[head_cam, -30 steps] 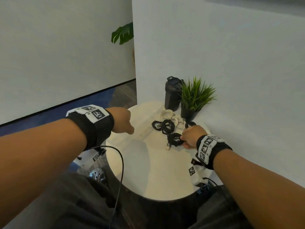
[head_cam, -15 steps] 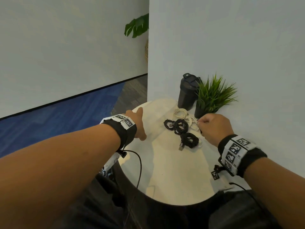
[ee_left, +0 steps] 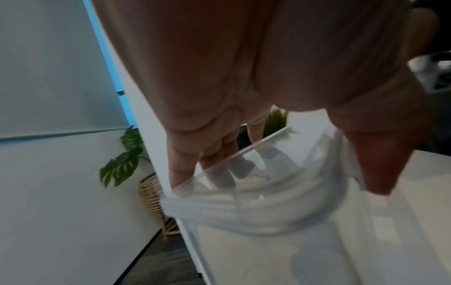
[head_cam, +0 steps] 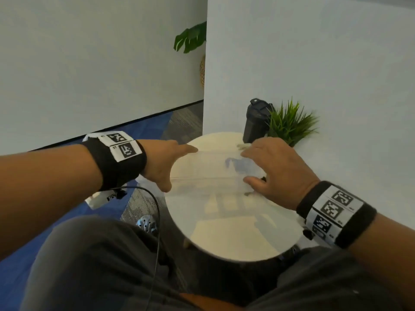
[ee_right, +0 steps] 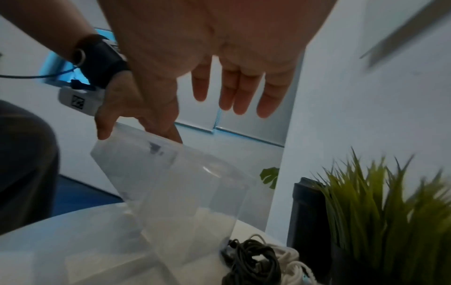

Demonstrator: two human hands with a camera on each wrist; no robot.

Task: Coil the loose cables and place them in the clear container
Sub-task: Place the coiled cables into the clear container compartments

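Observation:
In the head view my left hand (head_cam: 177, 168) grips the left end of the clear container (head_cam: 211, 176), which is held tilted above the round white table (head_cam: 235, 239). The left wrist view shows fingers (ee_left: 180, 169) outside the container (ee_left: 244, 204) wall and the thumb on the other side. My right hand (head_cam: 247, 168) is spread open over its right end, fingers (ee_right: 246, 92) straight, holding nothing. Black coiled cables (ee_right: 251, 258) and white cables (ee_right: 292, 258) lie on the table just beyond the container (ee_right: 171, 183). The head view mostly hides them.
A black bottle (head_cam: 256, 122) and a small potted grass plant (head_cam: 289, 124) stand at the table's back edge against the white wall. Blue carpet lies off the table's left side. My lap is at the near edge.
My left hand has taken hold of the clear container and brought it over the table toward the cables. My right hand let go of the black coil, lifted and opened over the container.

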